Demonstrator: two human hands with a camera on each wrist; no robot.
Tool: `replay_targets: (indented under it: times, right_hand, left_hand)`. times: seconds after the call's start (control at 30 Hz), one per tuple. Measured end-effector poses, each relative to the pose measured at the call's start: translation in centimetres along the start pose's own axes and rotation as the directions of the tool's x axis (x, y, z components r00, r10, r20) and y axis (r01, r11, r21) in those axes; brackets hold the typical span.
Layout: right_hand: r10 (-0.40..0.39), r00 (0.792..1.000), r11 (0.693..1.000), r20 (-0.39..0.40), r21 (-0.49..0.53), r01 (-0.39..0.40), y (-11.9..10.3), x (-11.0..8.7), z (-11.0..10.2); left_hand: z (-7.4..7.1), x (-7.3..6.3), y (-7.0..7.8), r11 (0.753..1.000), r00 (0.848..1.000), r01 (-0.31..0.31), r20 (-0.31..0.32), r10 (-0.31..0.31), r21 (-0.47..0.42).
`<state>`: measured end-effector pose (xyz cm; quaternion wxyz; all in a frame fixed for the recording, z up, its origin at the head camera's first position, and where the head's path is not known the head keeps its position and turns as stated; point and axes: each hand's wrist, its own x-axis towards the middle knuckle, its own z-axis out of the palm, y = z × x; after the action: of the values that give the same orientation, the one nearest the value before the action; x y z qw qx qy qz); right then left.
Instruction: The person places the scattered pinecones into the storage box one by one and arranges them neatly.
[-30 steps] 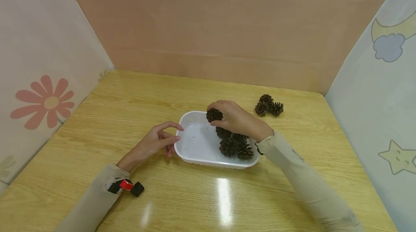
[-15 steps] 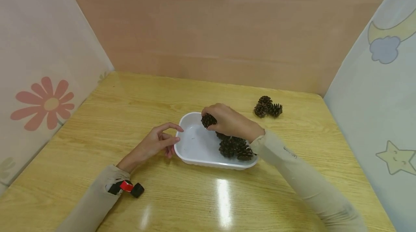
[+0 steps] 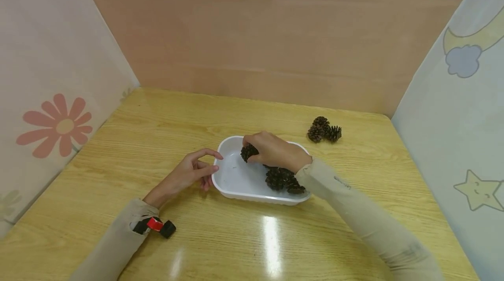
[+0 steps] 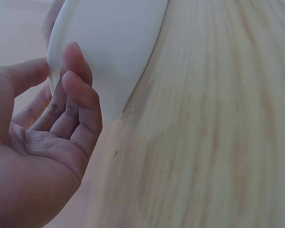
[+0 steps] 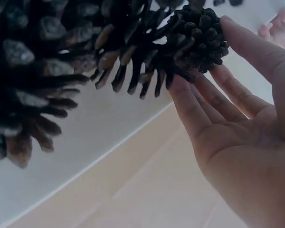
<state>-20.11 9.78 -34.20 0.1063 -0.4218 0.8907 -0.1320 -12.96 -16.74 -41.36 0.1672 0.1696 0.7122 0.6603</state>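
Note:
A white tray stands on the wooden table, with several dark pine cones grouped in its right part. My right hand reaches in over the far rim and grips one pine cone between thumb and fingers. In the right wrist view, that gripped cone sits beside larger-looking cones in the foreground. At the tray's left end, my left hand holds the rim with thumb and index finger. The left wrist view shows its other fingers curled along the tray's outer wall.
A small cluster of pine cones lies on the table behind and right of the tray. A brown backdrop rises behind, and printed panels stand at left and right.
My right hand has moved left and nearer, lowering the gripped pine cone toward the tray's middle. The left hand stays at the left rim.

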Motion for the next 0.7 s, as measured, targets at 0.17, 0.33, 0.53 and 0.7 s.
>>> replay_targets:
  times: [0.17,0.33,0.53,0.7]
  right_hand:
    - [0.009,1.0,1.0,0.018,0.007,-0.009,0.2,0.2,0.6]
    - [0.022,1.0,1.0,0.013,-0.012,-0.022,0.2,-0.3,0.3]
    - [0.021,1.0,1.0,-0.02,-0.01,-0.022,0.0,-1.5,-1.3]
    - [0.041,0.997,0.997,-0.062,0.06,-0.038,0.5,-3.1,-2.8]
  left_hand:
    - [0.0,0.0,-0.1,1.0,1.0,0.009,-0.002,-0.009,0.001]
    - [0.0,0.1,-0.1,1.0,1.0,-0.003,0.002,0.003,-0.002]
    - [0.0,0.0,0.0,1.0,1.0,-0.014,0.0,0.014,0.002]
    - [0.0,0.0,-0.1,1.0,1.0,-0.021,0.006,0.021,-0.006]
